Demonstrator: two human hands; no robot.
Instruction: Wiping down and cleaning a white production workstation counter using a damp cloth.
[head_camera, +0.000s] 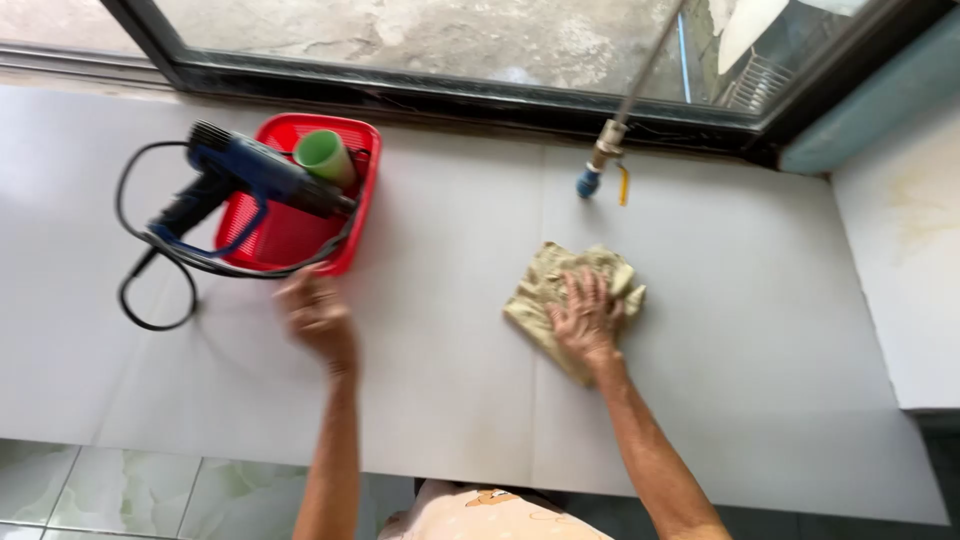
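My right hand (587, 318) presses flat, fingers spread, on a crumpled beige cloth (560, 290) mid-counter. My left hand (318, 316), blurred, grasps nothing that I can make out, just beside the red basket (352, 200) near the counter's (450, 380) back edge; a blue heat gun (262, 176) and green cup (325, 156) rest in it.

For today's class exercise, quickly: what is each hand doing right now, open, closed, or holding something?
Left hand: blurred, by the red basket; open or closed cannot be told.
Right hand: open, fingers spread, pressed flat on the cloth.
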